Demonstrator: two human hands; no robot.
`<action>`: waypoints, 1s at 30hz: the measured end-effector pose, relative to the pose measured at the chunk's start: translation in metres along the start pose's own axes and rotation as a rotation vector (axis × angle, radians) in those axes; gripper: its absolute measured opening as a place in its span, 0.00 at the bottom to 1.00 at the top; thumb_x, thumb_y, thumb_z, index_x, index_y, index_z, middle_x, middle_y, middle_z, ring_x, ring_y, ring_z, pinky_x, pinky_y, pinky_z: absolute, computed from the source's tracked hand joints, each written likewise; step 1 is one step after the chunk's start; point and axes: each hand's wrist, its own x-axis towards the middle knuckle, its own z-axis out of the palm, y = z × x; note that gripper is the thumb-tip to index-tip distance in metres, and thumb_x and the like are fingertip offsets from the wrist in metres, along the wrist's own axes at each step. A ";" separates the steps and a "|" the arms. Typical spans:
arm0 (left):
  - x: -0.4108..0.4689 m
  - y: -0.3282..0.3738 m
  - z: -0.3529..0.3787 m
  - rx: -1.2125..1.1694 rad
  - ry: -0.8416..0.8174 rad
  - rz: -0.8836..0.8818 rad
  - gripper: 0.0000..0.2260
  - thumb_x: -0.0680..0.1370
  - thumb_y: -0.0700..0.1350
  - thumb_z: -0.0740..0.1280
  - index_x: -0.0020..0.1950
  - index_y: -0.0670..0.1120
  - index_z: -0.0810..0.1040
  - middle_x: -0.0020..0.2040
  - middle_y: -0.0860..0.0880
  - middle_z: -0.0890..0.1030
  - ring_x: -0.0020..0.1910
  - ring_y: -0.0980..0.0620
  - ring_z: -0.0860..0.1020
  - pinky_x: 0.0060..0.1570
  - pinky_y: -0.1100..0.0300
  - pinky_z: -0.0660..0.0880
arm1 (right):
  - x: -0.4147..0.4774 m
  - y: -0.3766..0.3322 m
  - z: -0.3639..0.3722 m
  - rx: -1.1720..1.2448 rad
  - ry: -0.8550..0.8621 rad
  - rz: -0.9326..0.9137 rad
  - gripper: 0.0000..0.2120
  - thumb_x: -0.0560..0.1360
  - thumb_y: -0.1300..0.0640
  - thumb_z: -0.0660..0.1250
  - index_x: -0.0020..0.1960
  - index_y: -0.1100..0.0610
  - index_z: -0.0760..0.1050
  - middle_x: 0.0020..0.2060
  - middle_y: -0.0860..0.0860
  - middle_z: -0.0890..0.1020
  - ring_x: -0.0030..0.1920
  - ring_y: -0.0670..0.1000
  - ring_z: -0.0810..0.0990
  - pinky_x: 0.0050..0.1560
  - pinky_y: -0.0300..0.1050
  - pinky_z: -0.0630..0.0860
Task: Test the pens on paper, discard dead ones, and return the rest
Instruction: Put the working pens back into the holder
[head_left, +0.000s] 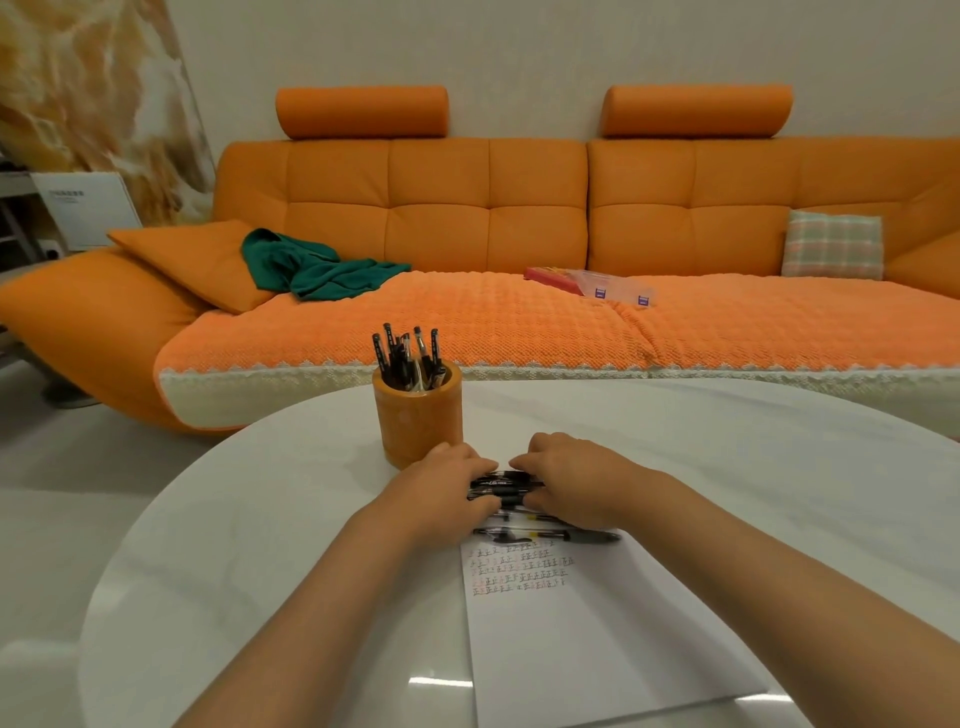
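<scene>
From either end the left hand (445, 488) and right hand (574, 478) curl fingers round the loose pens (506, 487), bunching them, probably for the orange holder (418, 423)

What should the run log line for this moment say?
stage: gathering pens | left hand: grips pen bundle | right hand: grips pen bundle | loose pen: at top edge of paper | holder: upright pens inside
</scene>
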 end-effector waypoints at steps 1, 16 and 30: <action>0.000 0.000 0.001 -0.002 0.009 0.003 0.22 0.82 0.55 0.61 0.76 0.55 0.67 0.67 0.55 0.72 0.66 0.55 0.66 0.64 0.54 0.69 | 0.000 -0.001 0.001 -0.035 0.002 -0.007 0.20 0.82 0.46 0.60 0.71 0.53 0.70 0.60 0.54 0.73 0.59 0.56 0.72 0.57 0.54 0.74; 0.004 0.003 0.002 -0.035 0.073 -0.004 0.14 0.81 0.46 0.65 0.67 0.52 0.77 0.54 0.53 0.73 0.55 0.54 0.71 0.55 0.58 0.72 | 0.005 0.001 0.007 -0.084 0.063 -0.060 0.13 0.83 0.52 0.58 0.65 0.55 0.70 0.57 0.53 0.73 0.55 0.55 0.73 0.54 0.54 0.74; -0.002 0.008 -0.006 -0.163 0.158 0.002 0.09 0.81 0.43 0.66 0.60 0.52 0.78 0.52 0.54 0.79 0.50 0.55 0.76 0.50 0.57 0.75 | 0.000 -0.004 0.000 0.130 0.028 -0.010 0.09 0.84 0.54 0.58 0.62 0.56 0.69 0.55 0.54 0.74 0.50 0.53 0.71 0.52 0.49 0.71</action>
